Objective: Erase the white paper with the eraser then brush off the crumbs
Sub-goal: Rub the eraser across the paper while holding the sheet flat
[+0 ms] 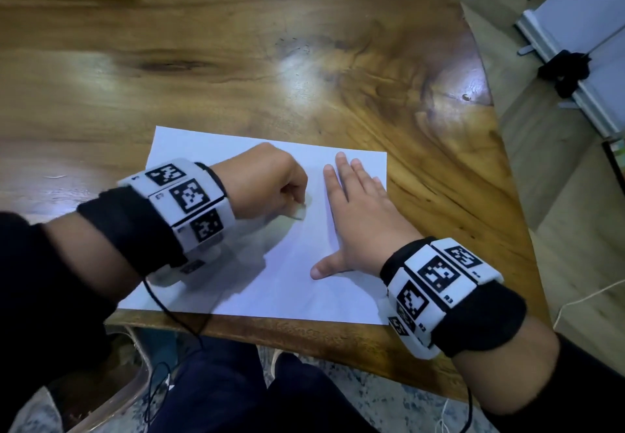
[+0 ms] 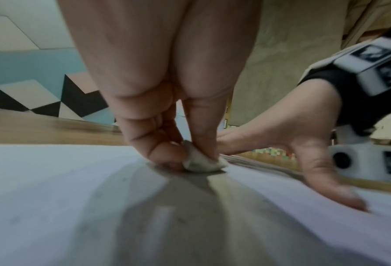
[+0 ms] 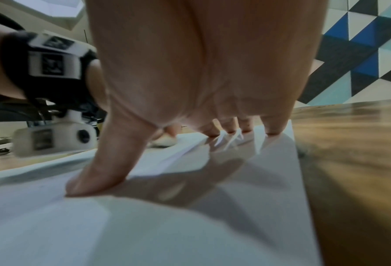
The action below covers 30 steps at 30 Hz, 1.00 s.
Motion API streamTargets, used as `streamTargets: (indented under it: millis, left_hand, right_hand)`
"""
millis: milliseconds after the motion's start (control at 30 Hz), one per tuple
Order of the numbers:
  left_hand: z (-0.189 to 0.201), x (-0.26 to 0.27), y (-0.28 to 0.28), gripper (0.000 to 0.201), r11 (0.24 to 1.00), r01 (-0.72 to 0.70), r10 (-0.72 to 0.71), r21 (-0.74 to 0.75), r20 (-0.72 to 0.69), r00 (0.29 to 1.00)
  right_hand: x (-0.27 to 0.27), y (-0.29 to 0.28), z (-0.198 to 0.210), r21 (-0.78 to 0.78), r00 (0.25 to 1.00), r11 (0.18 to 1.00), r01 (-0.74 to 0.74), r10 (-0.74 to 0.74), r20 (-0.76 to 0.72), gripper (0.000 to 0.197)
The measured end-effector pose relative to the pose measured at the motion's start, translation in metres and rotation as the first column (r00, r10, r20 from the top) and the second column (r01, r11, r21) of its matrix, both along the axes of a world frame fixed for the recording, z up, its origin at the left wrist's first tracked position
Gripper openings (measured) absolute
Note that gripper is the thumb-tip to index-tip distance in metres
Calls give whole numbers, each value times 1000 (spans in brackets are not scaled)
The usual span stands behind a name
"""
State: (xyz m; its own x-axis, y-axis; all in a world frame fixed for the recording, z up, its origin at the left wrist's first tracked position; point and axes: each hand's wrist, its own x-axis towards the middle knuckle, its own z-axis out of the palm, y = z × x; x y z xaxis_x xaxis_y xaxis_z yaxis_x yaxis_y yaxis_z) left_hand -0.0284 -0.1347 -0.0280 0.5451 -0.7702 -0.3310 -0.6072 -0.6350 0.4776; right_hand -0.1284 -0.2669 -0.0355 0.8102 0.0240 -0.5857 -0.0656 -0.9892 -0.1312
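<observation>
The left hand (image 1: 267, 182), at frame centre, pinches the eraser (image 2: 201, 160) at its fingertips, pressed onto the paper (image 1: 287, 284). Just to the right in the frame, the right hand (image 1: 358, 219) lies spread flat on the paper. The paper rests at the bench's (image 1: 236, 60) lower edge.

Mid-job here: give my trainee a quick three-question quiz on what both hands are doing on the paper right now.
1. True or false: the right hand lies flat on the white paper.
2. Which hand pinches the eraser?
3. The eraser's lower end is: A) lifted off the sheet, B) down on the sheet, C) on bare wooden table.

Key: 1 true; 2 the left hand, with its fingers curled round it; 3 B.
</observation>
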Motion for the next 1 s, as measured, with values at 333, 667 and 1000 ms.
streamTargets:
  millis: [333, 667, 1000]
  left_hand:
    - [-1, -1, 5, 2, 993, 95, -93, 69, -28, 995]
    - [-6, 1, 4, 12, 999, 47, -47, 9, 46, 998]
    - [0, 19, -19, 10, 994, -99, 104, -56, 110, 988]
  right_hand:
    - [0, 0, -1, 16, 1000, 1000, 11, -11, 6, 142]
    - [0, -1, -1, 31, 1000, 999, 25, -25, 6, 142]
    - [1, 1, 2, 17, 999, 999, 30, -30, 12, 144]
